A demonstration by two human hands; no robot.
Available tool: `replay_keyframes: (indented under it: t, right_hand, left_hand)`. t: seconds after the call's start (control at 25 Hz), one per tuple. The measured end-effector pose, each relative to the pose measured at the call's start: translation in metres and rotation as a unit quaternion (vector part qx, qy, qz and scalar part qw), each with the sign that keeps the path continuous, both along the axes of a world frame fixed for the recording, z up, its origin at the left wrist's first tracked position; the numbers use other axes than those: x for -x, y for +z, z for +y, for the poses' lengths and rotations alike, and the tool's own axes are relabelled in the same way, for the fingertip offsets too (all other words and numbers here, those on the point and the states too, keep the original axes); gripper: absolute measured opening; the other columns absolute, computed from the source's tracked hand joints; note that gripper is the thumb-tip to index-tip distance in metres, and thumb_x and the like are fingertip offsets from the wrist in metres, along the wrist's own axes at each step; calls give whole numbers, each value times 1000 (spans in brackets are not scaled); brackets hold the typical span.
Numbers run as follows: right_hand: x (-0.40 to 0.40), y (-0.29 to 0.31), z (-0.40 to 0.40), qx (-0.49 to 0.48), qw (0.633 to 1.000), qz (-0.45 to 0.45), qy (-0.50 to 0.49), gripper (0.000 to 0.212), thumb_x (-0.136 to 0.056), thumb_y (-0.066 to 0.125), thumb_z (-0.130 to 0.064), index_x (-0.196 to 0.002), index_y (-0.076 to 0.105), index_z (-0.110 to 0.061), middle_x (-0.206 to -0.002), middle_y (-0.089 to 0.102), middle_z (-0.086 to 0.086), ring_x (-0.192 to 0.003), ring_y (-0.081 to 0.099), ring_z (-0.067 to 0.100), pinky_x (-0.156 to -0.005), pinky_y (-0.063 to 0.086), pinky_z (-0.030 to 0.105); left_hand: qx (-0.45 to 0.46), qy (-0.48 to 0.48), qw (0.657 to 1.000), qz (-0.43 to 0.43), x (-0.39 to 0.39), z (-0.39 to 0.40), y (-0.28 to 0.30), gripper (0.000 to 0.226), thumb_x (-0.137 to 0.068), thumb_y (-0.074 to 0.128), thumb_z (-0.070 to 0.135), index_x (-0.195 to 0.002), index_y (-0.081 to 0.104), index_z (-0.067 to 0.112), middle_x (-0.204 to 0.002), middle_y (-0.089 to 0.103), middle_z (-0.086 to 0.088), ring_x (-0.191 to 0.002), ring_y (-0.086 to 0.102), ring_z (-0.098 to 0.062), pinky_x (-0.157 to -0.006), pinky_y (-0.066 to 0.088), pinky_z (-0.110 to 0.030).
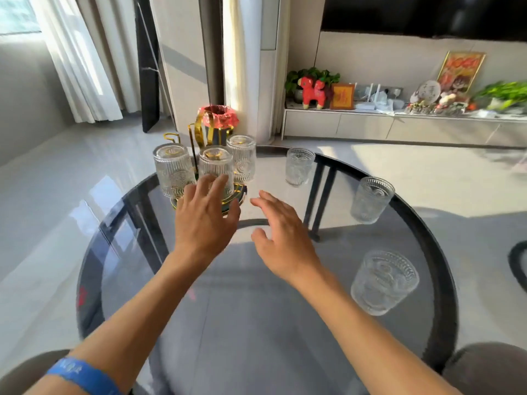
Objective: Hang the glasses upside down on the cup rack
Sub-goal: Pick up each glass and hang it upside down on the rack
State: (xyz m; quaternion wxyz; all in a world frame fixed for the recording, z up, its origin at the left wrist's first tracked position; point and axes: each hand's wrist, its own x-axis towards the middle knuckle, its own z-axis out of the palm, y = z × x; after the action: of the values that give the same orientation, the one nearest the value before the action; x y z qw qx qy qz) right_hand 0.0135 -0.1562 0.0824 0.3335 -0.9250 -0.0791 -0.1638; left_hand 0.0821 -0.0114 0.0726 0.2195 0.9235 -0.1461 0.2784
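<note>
A gold cup rack (196, 132) stands at the far left edge of the round glass table (445, 315). Three ribbed clear glasses hang upside down on it: a left one (172, 171), a middle one (215, 166) and a right one (242, 161). My left hand (204, 218) is open, its fingertips at the bottom of the middle glass. My right hand (282, 235) hovers open beside it, holding nothing. Three more glasses stand upright on the table: a far one (299, 166), a middle one (370, 199) and a near one (383, 280).
A bin with a red liner (218, 118) stands on the floor behind the rack. A low cabinet (399, 126) with ornaments and plants runs along the far wall. Two rounded grey seat tops show at the bottom corners (484, 369).
</note>
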Motion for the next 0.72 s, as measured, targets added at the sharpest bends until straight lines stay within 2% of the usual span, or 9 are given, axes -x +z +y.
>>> replay_keyframes:
  t: [0.08,0.16,0.2,0.28,0.36,0.44,0.48,0.6,0.72]
  right_hand:
    - [38,-19,-22,55,997,15,-53,41,-81,56,-12,-122,61,-13,-144,49,6,-132,38,25,-107,27,33]
    - [58,-21,-46,190,975,24,-112,40,-83,55,-24,-122,59,-17,-145,46,5,-133,33,30,-105,28,42]
    - [62,-16,-56,264,955,42,-131,44,-84,54,-30,-126,55,-18,-148,42,6,-135,27,34,-106,27,47]
    - [68,-4,-73,368,911,129,-132,57,-81,56,-38,-134,43,-20,-152,30,10,-138,16,42,-106,21,57]
    - [72,3,-89,418,869,239,-119,73,-72,62,-36,-138,34,-23,-155,18,10,-137,14,45,-102,21,64]
    - [78,15,-105,431,833,330,-105,81,-64,66,-24,-139,33,-25,-154,16,7,-133,22,44,-96,31,65]
    - [80,20,-113,430,826,351,-98,79,-65,65,-18,-138,35,-25,-150,24,5,-129,29,41,-94,37,63]
    - [69,31,-119,401,844,350,-62,67,-66,69,-16,-128,47,-28,-127,49,-2,-112,42,28,-87,48,49]
    - [60,35,-109,318,897,307,-19,60,-57,81,-33,-112,56,-31,-111,59,-7,-100,50,20,-75,48,35]
  left_hand:
    - [-15,-25,991,130,30,-26,-34,55,-87,56,41,-137,48,19,-136,54,-9,-116,50,-38,-93,46,-49]
    - [-121,-29,962,243,45,-43,-64,59,-92,45,48,-145,35,24,-151,39,-10,-133,39,-37,-106,38,-51]
    - [-183,-34,944,271,49,-47,-75,60,-96,36,50,-150,26,27,-159,26,-11,-143,26,-38,-112,27,-53]
    - [-248,-54,919,301,53,-50,-86,61,-99,21,51,-154,7,28,-165,3,-12,-150,2,-39,-118,9,-56]
    - [-264,-71,911,310,53,-44,-88,64,-98,16,55,-154,-1,30,-164,-6,-12,-149,-7,-38,-118,3,-55]
    - [-273,-87,906,312,54,-39,-88,65,-97,14,59,-154,-3,32,-164,-8,-11,-149,-9,-37,-118,1,-54]
    - [-272,-89,906,313,57,-38,-88,65,-96,13,59,-154,-3,33,-164,-8,-10,-149,-10,-36,-118,0,-53]
    - [-245,-72,914,315,60,-39,-86,64,-98,18,58,-154,4,32,-165,-4,-10,-150,-7,-36,-118,0,-53]
    - [-172,-83,929,317,63,-42,-71,59,-95,40,53,-149,33,29,-162,21,-9,-149,16,-33,-118,16,-50]
